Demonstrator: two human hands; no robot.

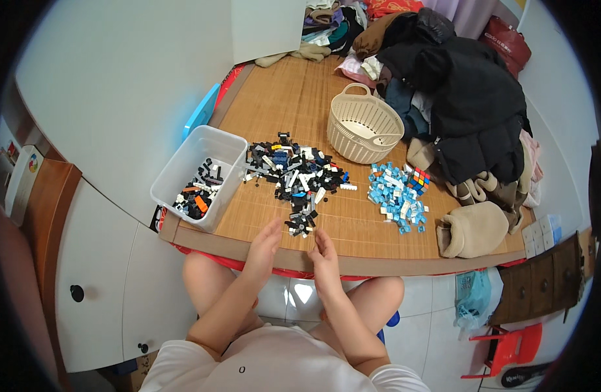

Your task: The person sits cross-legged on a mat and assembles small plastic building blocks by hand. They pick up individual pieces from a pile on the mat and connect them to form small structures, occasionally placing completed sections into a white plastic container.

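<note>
A heap of small black, white and grey building bricks (297, 176) lies on the bamboo mat (281, 98). Its near tip reaches almost to my hands. My left hand (264, 245) rests at the mat's front edge, fingers together, touching the nearest bricks. My right hand (323, 255) sits beside it with fingers curled; whether it pinches a brick is too small to tell. To the left stands a clear plastic box (205, 140) with black, white and orange bricks inside. A pile of light blue bricks (397, 196) lies to the right.
A cream plastic basket (352, 104) stands behind the bricks. A colourful puzzle cube (421, 179) sits by the blue pile. Dark clothes (470, 104) are piled at the back right, beige slippers (473, 228) at the front right. A red stool (509, 349) stands on the floor.
</note>
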